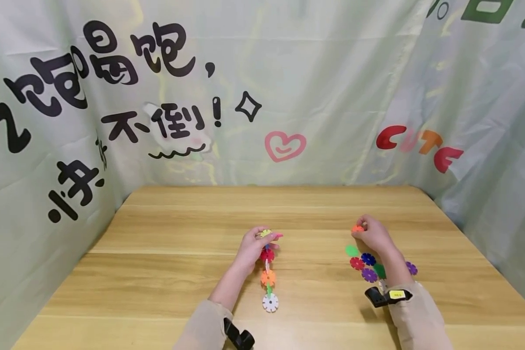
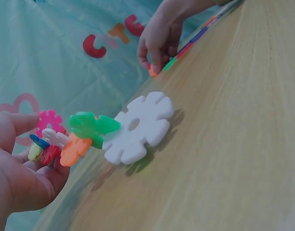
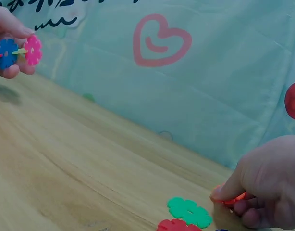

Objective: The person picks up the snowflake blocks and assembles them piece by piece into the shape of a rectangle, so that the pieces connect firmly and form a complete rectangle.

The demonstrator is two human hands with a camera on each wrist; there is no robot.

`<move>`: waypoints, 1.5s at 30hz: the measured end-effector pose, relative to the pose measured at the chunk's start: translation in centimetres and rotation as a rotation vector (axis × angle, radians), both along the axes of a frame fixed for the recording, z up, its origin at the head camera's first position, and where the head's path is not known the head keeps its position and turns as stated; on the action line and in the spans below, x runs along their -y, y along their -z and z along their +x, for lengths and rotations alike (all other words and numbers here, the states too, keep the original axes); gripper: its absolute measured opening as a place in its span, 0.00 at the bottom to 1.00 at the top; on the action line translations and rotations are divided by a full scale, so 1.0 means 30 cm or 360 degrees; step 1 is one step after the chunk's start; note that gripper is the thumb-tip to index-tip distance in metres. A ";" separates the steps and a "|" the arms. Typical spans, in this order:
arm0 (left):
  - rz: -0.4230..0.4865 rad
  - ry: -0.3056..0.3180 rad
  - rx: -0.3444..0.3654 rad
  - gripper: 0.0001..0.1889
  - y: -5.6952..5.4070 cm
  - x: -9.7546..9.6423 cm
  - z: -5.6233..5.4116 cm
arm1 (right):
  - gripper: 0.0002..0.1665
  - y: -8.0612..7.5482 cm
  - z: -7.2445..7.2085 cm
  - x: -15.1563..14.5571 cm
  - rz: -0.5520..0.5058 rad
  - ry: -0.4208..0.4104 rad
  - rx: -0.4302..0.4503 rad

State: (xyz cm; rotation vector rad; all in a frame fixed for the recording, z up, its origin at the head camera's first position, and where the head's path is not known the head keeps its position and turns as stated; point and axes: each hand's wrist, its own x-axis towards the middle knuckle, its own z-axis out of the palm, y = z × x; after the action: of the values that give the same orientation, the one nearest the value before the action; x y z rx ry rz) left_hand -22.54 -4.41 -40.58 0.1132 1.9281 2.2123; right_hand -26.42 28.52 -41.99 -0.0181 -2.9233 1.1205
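My left hand [image 1: 249, 250] holds the far end of a chain of interlocking plastic snowflake discs. Pink and yellow discs lie at its fingers; blue, red, white, orange [image 1: 268, 278] and green ones follow. A white disc [image 2: 152, 115] forms the near end, its shadow on the table beside it. Over to the right, my right hand [image 1: 376, 236] pinches a single orange snowflake disc [image 1: 357, 228] between thumb and fingers, low at the tabletop. In the right wrist view, a loose green disc [image 3: 190, 211] lies just left of these fingers.
Several loose discs lie below and around the right forearm, among them red [image 1: 357, 263], blue [image 1: 368, 259] and purple [image 1: 369, 275]. Another purple disc [image 1: 411, 268] sits to the right of the forearm. Behind the wooden table [image 1: 179, 218] hangs a printed curtain [image 1: 332, 87].
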 end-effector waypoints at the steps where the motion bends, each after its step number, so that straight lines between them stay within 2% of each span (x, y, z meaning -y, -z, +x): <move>1: 0.0004 -0.0002 -0.0004 0.22 0.001 0.002 -0.002 | 0.15 -0.001 0.000 0.003 -0.0018 -0.0011 -0.0014; 4: 0.0017 0.0004 -0.0010 0.22 0.004 0.005 -0.005 | 0.14 -0.003 0.001 0.020 -0.0228 -0.0037 0.0046; 8: 0.0021 0.0011 -0.0011 0.22 0.005 0.006 -0.005 | 0.20 -0.006 -0.008 0.061 -0.0502 -0.0100 0.0101; 12: 0.0018 0.0006 -0.0023 0.21 0.005 0.004 -0.005 | 0.22 -0.026 -0.014 0.134 -0.0631 -0.0198 0.0082; 19: 0.0022 -0.0019 -0.0014 0.23 0.082 -0.003 -0.055 | 0.14 -0.043 0.007 0.263 -0.0869 -0.0360 0.0172; 25: 0.0022 -0.0031 -0.0013 0.23 0.081 -0.006 -0.054 | 0.09 -0.041 0.027 0.340 -0.0924 -0.0484 0.0236; 32: 0.0041 -0.0010 -0.0013 0.22 0.083 -0.009 -0.055 | 0.12 -0.036 0.043 0.406 -0.0875 -0.0540 0.0233; 45: 0.0014 -0.0016 0.0000 0.19 0.083 -0.010 -0.052 | 0.15 -0.020 0.063 0.464 -0.0958 -0.0434 0.0102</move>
State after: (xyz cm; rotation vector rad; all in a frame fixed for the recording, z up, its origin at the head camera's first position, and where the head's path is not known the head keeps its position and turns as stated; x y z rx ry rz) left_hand -24.10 -4.11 -43.06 0.1050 1.9234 2.2270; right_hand -24.53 14.59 -41.37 0.3520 -2.5660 2.0279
